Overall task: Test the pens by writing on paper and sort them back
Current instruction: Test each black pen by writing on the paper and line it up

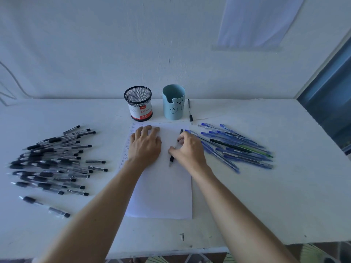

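A white sheet of paper [163, 190] lies in the middle of the table, with small handwriting down its left edge. My left hand [146, 144] rests flat on the upper part of the sheet, fingers straight. My right hand [188, 149] pinches a black pen [171, 160] that lies on the paper, its tip pointing toward me. Several black pens [51, 162] are spread out on the left. Several blue pens [235, 149] lie in a pile on the right, close to my right hand.
A black mesh pen cup [138, 103] and a light blue bear cup [173, 102] stand behind the paper by the wall. One black pen [190, 114] lies right of the blue cup. The table's front edge is near my elbows.
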`<action>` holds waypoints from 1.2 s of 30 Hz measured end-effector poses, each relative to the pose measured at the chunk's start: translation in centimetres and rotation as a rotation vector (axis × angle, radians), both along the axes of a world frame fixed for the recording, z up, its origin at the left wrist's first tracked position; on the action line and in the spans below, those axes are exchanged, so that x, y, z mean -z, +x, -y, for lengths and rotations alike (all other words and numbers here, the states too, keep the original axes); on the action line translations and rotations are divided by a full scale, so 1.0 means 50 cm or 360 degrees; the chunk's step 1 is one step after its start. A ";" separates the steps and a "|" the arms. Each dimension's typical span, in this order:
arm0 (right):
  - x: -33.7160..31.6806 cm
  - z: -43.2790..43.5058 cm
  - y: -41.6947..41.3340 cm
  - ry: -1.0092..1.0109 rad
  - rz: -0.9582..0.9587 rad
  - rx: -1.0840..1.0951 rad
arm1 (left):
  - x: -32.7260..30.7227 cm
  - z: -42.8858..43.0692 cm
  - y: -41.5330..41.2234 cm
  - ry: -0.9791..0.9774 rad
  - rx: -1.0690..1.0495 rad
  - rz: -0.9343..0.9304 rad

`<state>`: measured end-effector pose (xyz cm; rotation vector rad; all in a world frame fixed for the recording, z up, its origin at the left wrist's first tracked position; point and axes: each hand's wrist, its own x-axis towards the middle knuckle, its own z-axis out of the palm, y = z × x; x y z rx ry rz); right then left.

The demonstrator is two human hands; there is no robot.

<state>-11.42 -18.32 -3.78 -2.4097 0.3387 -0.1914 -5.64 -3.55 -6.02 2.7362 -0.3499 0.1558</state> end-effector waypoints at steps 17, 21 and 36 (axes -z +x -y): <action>-0.075 0.178 0.121 0.0373 0.0344 0.0551 | -0.006 0.010 0.015 0.0081 -0.0017 -0.0019; -0.060 0.185 0.187 0.0314 0.0259 0.0471 | -0.001 0.010 0.017 0.0097 -0.0018 -0.0005; -0.024 0.156 0.270 0.0172 0.0061 0.0355 | 0.006 0.008 0.020 0.0088 -0.0006 0.0055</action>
